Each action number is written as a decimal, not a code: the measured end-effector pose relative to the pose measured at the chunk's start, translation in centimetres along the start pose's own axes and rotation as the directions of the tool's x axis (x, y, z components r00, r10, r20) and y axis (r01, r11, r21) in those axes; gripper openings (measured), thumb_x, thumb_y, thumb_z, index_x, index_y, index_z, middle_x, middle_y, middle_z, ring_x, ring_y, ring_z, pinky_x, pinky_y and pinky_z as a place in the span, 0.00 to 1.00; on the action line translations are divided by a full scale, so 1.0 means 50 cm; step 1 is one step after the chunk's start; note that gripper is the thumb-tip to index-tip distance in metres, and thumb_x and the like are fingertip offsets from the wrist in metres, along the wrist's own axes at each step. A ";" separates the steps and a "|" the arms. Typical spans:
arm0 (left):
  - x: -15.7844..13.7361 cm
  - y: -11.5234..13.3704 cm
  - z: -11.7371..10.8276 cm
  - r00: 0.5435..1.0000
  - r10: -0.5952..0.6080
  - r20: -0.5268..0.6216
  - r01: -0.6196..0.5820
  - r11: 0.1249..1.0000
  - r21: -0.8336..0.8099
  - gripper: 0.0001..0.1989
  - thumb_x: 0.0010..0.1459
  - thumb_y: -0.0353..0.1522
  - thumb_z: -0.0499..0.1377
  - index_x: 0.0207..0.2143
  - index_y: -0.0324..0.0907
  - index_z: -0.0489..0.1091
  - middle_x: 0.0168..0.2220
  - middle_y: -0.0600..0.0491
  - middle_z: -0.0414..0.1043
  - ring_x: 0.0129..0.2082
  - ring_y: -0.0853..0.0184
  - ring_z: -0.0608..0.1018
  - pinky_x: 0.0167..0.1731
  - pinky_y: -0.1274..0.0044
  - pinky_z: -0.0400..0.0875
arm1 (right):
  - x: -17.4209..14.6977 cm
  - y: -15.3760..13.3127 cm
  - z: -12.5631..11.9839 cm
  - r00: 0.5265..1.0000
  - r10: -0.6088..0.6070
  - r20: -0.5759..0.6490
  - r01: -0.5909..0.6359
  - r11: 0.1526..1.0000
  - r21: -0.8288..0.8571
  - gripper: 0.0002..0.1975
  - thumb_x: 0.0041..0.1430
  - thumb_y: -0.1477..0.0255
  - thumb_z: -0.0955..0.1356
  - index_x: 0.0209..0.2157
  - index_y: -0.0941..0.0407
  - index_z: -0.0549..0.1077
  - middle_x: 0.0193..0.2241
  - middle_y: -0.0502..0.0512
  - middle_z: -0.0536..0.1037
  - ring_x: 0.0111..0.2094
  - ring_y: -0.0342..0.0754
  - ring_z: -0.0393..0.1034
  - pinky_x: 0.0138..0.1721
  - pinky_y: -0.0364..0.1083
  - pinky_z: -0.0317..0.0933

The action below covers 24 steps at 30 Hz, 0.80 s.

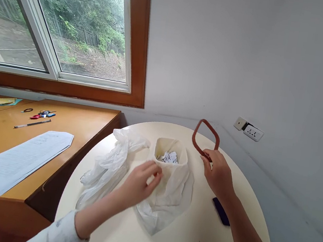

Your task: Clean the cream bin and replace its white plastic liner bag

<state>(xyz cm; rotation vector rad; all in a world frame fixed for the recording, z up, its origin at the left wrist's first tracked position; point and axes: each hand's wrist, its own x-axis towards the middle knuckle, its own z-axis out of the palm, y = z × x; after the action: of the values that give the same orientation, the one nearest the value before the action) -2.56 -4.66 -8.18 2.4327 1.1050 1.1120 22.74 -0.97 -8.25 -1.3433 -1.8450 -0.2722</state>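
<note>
Right grip (216, 173): clamped on a brown square ring (211, 128), raised at the bin's (185, 156) two o'clock.
Left grip (140, 179): curled, bin's seven o'clock; cannot tell if pinching the liner (174, 187).
Bin: on the table (192, 241), crumpled paper (170, 157) inside.
Plastic bag (110, 166): bin's nine o'clock.

A person's right hand (218, 173) grips a reddish-brown, rounded-square ring (210, 126) above a round cream table (192, 241), while the left hand (140, 180), fingers loosely curled, is at the near rim of a cream, rounded-square bin (173, 146). Crumpled white paper (171, 157) fills the bin just beyond that hand. A translucent white plastic bag (162, 217) drapes to its right; a second, crumpled white plastic bag (106, 169) lies to its left.
</note>
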 end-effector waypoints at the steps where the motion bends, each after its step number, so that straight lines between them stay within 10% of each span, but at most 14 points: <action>1: 0.020 -0.006 -0.014 0.996 -0.064 -0.066 0.063 0.998 -0.015 0.08 0.59 0.32 0.48 0.28 0.41 0.64 0.26 0.53 0.65 0.26 0.70 0.67 0.27 0.78 0.62 | 0.008 -0.016 -0.003 0.999 -0.042 0.006 0.042 0.999 -0.002 0.09 0.61 0.71 0.58 0.39 0.56 0.67 0.34 0.57 0.72 0.36 0.50 0.66 0.34 0.46 0.61; 10: 0.100 -0.033 -0.043 0.895 -0.445 -0.032 0.388 0.813 -0.434 0.27 0.58 0.42 0.50 0.58 0.44 0.52 0.25 0.57 0.65 0.22 0.72 0.66 0.22 0.79 0.61 | 0.024 -0.113 0.018 0.955 -0.291 0.062 0.295 0.953 -0.073 0.10 0.61 0.76 0.59 0.38 0.55 0.70 0.30 0.55 0.71 0.30 0.47 0.63 0.31 0.45 0.55; 24: 0.096 -0.051 -0.023 0.920 -0.391 0.024 0.336 0.755 -0.563 0.29 0.57 0.36 0.53 0.60 0.43 0.49 0.23 0.59 0.63 0.21 0.74 0.63 0.23 0.79 0.61 | -0.005 -0.114 0.046 0.939 -0.335 0.076 0.340 0.939 -0.058 0.08 0.60 0.77 0.60 0.37 0.57 0.71 0.32 0.56 0.73 0.31 0.47 0.63 0.32 0.46 0.54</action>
<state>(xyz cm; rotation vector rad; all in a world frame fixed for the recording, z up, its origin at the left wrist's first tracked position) -2.73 0.49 -6.05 1.6406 1.0340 1.2127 16.68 -2.08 -8.32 -1.0848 -2.1366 -0.4810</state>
